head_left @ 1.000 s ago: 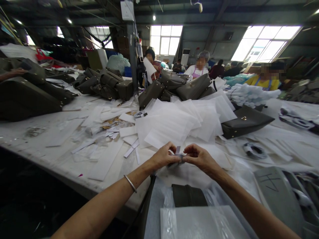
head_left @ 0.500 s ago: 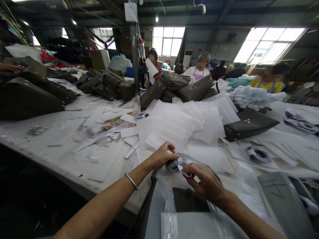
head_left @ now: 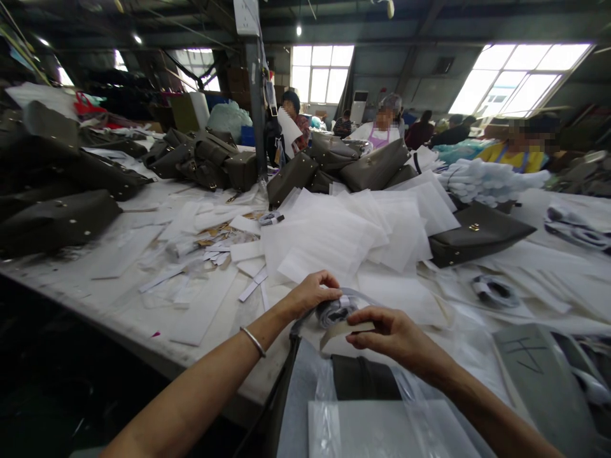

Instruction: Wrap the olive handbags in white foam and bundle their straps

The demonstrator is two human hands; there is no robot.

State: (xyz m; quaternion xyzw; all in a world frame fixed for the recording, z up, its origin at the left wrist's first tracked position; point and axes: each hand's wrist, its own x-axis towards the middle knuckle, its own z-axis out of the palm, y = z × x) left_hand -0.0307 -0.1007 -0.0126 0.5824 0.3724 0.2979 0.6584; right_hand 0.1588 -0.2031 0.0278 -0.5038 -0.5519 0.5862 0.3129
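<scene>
A rolled grey strap with a white band around it lies at the table's near edge. My left hand is closed, thumb and fingers pinching the roll's upper edge. Just right of the roll, my right hand pinches a pale curved strip that reaches left below the roll. What the strip is made of, I cannot tell. Closer to me lies a dark bag, partly covered by clear plastic and a pale sheet.
White foam sheets are heaped ahead, with dark bags behind. More bags lie left. Another rolled strap and a grey panel with a drawn mark are on the right. A post rises mid-table. Several people work beyond.
My right hand has gone from pinching the white band on the roll to holding the pale strip. My left hand stays at the roll. At far left, a bag in the pile has shifted.
</scene>
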